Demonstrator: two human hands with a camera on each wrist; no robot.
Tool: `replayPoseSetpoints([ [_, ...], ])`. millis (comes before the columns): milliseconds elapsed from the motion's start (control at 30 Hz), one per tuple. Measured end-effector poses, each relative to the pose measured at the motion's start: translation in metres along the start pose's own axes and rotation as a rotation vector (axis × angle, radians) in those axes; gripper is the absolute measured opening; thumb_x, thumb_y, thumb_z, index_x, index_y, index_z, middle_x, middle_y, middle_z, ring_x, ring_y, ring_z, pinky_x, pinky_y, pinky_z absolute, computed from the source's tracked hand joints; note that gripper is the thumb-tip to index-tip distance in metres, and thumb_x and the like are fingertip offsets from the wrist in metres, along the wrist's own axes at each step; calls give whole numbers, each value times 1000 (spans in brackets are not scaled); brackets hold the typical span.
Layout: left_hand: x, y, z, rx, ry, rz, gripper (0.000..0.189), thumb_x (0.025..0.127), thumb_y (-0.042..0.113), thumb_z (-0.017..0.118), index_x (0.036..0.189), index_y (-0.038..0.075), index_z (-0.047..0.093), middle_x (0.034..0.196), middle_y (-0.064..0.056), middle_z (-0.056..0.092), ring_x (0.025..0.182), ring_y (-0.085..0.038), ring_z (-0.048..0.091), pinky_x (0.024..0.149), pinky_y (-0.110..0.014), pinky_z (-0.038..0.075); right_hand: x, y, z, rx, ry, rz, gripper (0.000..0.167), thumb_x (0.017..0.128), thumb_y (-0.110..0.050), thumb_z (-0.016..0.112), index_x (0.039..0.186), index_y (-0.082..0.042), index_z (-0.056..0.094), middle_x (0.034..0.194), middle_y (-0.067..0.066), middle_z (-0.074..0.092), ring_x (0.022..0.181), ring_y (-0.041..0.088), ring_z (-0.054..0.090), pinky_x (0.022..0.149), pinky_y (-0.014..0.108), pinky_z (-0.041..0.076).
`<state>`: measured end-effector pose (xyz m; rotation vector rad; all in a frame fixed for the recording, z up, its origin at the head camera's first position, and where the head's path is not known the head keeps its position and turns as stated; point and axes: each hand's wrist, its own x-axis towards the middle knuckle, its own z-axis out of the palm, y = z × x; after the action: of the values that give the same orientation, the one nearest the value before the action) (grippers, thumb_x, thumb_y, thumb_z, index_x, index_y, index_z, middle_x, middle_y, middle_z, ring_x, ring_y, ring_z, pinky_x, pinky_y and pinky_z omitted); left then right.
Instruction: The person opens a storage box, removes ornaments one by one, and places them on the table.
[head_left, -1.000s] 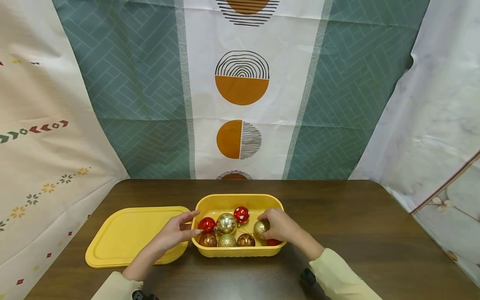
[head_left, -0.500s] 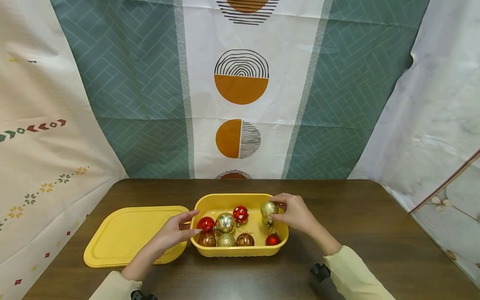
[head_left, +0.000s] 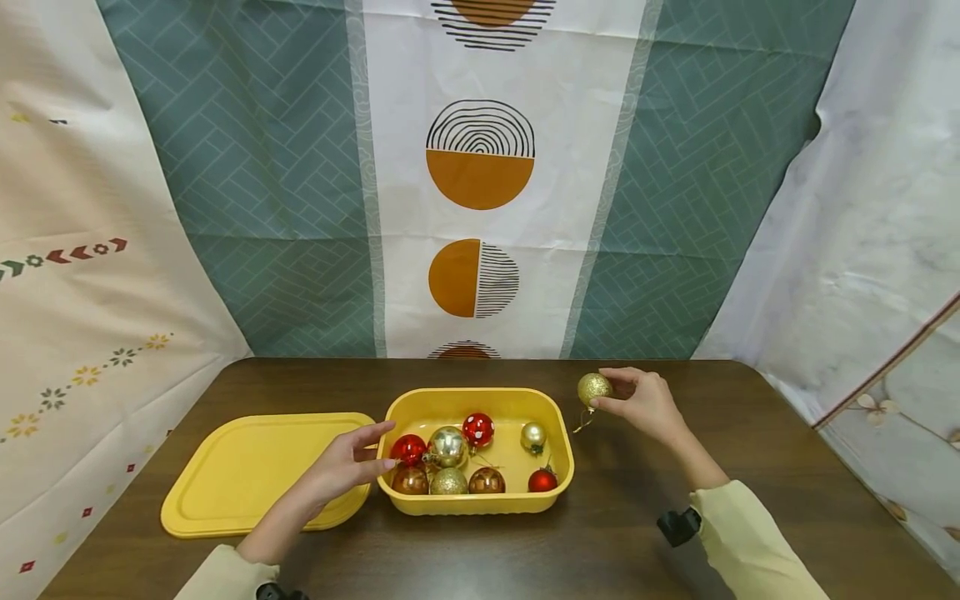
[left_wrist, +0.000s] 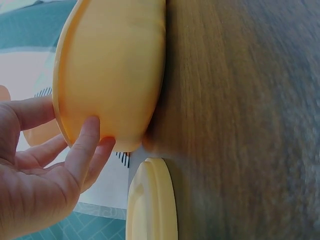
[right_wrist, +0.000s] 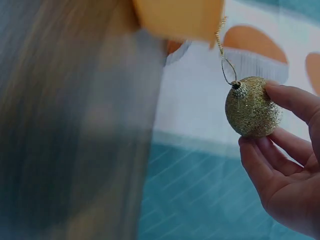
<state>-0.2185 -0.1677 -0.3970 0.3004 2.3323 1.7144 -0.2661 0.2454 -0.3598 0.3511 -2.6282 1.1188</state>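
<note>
A glittery gold Christmas bauble (head_left: pixel 594 389) with a gold hanging string is pinched between the thumb and fingers of my right hand (head_left: pixel 645 406). It is held in the air to the right of the yellow container (head_left: pixel 480 503); the right wrist view shows the bauble (right_wrist: pixel 253 107) with its cap and string facing the container. My left hand (head_left: pixel 347 458) holds the container's left rim, with fingers on the outer wall (left_wrist: pixel 115 65). Inside the container lie several baubles: red ones, brown ones, a shiny gold one (head_left: pixel 448 447), a small gold one (head_left: pixel 533 437) and a red dotted one (head_left: pixel 477 429).
A flat yellow lid (head_left: pixel 255 467) lies on the brown table (head_left: pixel 675 533) left of the container, partly behind my left forearm. Patterned cloth (head_left: pixel 300 208) hangs behind the table and along both sides.
My right hand has lifted the glittery gold bauble out of the container and carried it rightward past the rim. The small gold and red baubles there have come into view. My left hand stays put.
</note>
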Motion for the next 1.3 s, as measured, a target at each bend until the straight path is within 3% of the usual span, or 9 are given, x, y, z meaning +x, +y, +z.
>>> replayPoseSetpoints([
  [300, 0, -1, 0, 9, -2, 7, 61, 83, 10, 64, 135, -5, 36, 135, -30, 36, 111, -40, 50, 83, -42, 51, 5, 42, 1, -83, -55, 148, 50, 74, -20, 75, 111, 9, 60, 96, 22, 66, 86, 29, 63, 69, 34, 53],
  [567, 0, -2, 0, 8, 26, -13, 62, 81, 12, 67, 134, -3, 40, 135, -28, 38, 110, -39, 51, 82, -42, 51, 12, 65, 12, -102, -131, 174, 51, 73, -21, 75, 111, 10, 60, 98, 23, 65, 87, 30, 62, 70, 36, 52],
  [800, 1, -1, 0, 13, 16, 1, 61, 82, 10, 66, 135, -3, 39, 135, -30, 36, 109, -38, 52, 80, -40, 52, 15, 65, 14, -88, -149, 191, 51, 72, -20, 75, 111, 11, 60, 99, 24, 64, 87, 30, 62, 70, 36, 52],
  [1133, 2, 1, 3, 34, 58, -51, 59, 81, 10, 66, 134, 1, 43, 135, -26, 40, 107, -35, 53, 81, -41, 52, 12, 62, 10, -79, -147, 201, 58, 72, -20, 75, 118, 11, 55, 108, 26, 62, 98, 35, 59, 79, 42, 50],
  [1300, 0, 2, 2, 43, 64, -55, 59, 81, 11, 67, 134, 2, 43, 134, -25, 42, 107, -34, 54, 81, -41, 52, 8, 54, 5, -101, -142, 156, 60, 72, -23, 76, 118, 10, 55, 109, 27, 60, 99, 37, 59, 79, 44, 50],
])
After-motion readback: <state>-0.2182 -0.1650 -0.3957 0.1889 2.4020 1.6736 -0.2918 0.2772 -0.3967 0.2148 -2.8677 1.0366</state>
